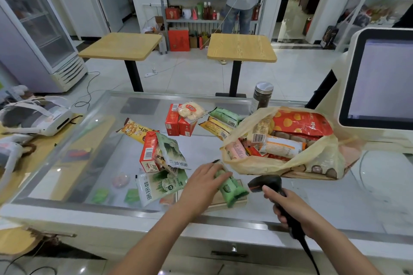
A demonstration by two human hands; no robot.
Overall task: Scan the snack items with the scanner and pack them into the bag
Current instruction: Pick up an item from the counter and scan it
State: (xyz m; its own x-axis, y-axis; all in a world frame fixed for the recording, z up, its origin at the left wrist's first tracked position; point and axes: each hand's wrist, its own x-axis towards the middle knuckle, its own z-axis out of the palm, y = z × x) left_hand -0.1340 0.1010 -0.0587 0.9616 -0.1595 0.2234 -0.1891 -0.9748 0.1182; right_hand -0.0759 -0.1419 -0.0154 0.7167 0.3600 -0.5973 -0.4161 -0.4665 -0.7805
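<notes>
Scanner (266,183), gripped by the right hand (292,210), aims at the green snack packet (230,187) that the left hand (202,182) holds near the counter's (335,196) front edge, likely presenting its barcode; the open, part-filled plastic bag (268,164) waits just behind.

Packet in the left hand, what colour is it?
The packet is green; the head view shows it best.

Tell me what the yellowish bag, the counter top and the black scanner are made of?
The bag looks like thin, crinkly plastic film; snacks show faintly through it. The counter top seems glass: shiny, with things visible underneath. The scanner looks like hard, slightly glossy black plastic.
</notes>
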